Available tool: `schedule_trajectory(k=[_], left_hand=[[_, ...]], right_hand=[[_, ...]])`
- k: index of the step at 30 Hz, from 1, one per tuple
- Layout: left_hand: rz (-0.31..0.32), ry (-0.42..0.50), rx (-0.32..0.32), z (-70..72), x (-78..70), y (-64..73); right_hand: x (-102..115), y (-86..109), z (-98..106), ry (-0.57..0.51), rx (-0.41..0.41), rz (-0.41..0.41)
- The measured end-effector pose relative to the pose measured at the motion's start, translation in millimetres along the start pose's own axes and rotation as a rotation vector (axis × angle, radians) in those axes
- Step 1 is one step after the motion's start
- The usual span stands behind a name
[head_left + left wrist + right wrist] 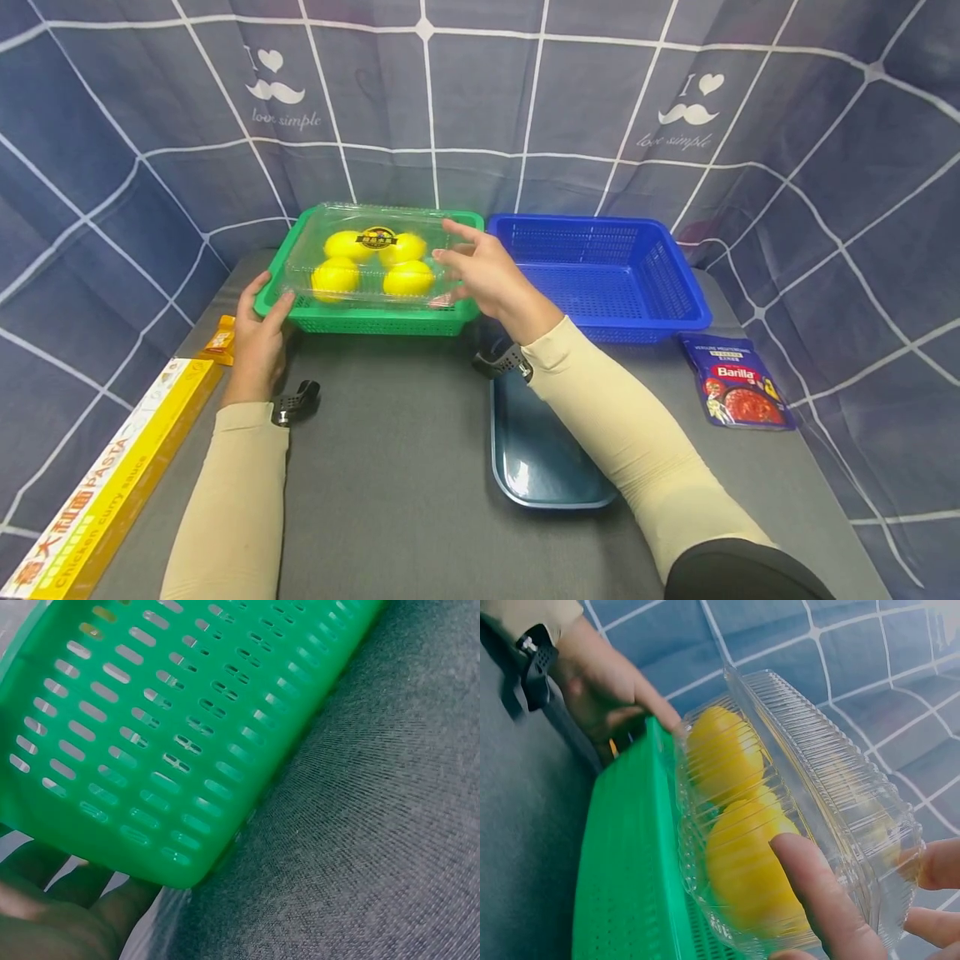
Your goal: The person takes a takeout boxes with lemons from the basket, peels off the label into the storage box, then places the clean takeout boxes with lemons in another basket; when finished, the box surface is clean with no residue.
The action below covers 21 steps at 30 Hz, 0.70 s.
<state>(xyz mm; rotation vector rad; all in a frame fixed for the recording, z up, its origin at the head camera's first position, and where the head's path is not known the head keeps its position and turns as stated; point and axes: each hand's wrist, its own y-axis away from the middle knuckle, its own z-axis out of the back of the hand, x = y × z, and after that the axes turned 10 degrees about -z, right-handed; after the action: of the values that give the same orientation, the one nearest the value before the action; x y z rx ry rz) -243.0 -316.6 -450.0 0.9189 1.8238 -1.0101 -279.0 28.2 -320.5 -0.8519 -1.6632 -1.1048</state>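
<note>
I log the fruit pack [363, 265] resting in or over the green basket [375, 321], at its open top; how deep it sits I cannot tell. Progress, my judgement: pack and basket are together, but letting go remains undone; whether the pack is going in or coming out, 1 moment cannot show me. Right hand [491, 271]: fingers spread wide, holding the pack's right end, thumb opposed; left hand [258, 337]: fingers narrowed on the basket's near-left corner. Materials: pack of thin, clear, ribbed plastic with a scalloped edge; inside, 4 yellow fruits [408, 279], rounded, lemon-like; green basket of smooth plastic, round-cornered, walls pierced by rows of slots; blue basket [585, 292] similarly perforated, just beside it; dark tray [540, 458] glossy, round-cornered; worktop [390, 467] grey, finely woven in the left wrist view.
</note>
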Motion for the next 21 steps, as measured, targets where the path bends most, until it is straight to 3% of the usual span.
schedule_trajectory(k=[13,21], left_hand=[[0.026,-0.075,-0.02,0.7,-3.3,1.2],[0.023,-0.114,0.022,2.6,-3.2,1.4]], right_hand=[[-4.7,32.7,-1.1,0.04,0.058,0.03],[-10.6,53.4,1.0,0.005,0.113,0.045]])
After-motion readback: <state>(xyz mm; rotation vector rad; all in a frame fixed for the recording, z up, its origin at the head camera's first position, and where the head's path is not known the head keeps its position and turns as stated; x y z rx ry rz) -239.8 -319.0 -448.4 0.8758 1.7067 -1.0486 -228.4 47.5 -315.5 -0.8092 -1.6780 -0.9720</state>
